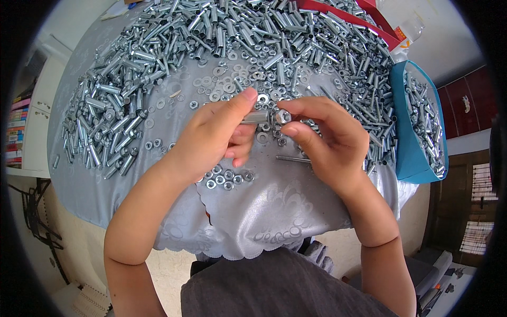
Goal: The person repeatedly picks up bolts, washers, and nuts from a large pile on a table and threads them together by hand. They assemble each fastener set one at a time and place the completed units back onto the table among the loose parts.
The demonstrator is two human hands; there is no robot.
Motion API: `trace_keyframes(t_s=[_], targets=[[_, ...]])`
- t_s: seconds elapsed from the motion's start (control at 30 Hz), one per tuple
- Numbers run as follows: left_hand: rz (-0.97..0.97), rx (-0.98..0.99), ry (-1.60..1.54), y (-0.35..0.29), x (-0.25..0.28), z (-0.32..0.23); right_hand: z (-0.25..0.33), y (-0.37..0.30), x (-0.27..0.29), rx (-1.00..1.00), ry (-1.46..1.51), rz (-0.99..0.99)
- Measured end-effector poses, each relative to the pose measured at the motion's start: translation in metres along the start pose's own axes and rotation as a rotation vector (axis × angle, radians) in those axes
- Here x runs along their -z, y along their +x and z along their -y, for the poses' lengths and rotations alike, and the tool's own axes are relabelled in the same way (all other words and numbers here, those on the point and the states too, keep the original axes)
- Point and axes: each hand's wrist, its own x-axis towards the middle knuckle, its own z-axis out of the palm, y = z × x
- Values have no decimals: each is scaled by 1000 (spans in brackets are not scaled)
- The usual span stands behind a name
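Over the middle of the table, my left hand [208, 132] is closed around the metal sleeve of an expansion anchor bolt [256, 117], which lies level and points to the right. At its right end sits a hex nut [283, 116], with a washer seemingly behind it. The thumb and forefinger of my right hand [338, 134] pinch this nut from above and below. Beneath my right hand lies a threaded stud [292, 158]. A small group of loose nuts [228, 175] rests just below my left hand. Part of the sleeve is hidden by my left fingers.
Loose sleeves and studs [253, 26] are heaped along the far side. Flat washers [214, 97] lie scattered before them. Assembled anchors [113, 113] form a pile at left. A blue fabric bin [404, 158] full of anchors stands right; a red box [390, 39] is behind.
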Motion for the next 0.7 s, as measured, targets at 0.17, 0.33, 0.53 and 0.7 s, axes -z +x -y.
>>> trace_keyframes(t_s=[0.17, 0.33, 0.53, 0.7], targets=[[66, 56, -81, -1, -1, -1, -1, -2, -4, -6, 89, -33], [73, 138, -140, -1, -4, -2, 0, -3, -4, 96, 25, -56], [62, 96, -91, -1, -5, 0, -1, -1, -2, 148, -32, -37], [157, 119, -101, -1, 1, -1, 4, 1, 6, 148, -114, 36]])
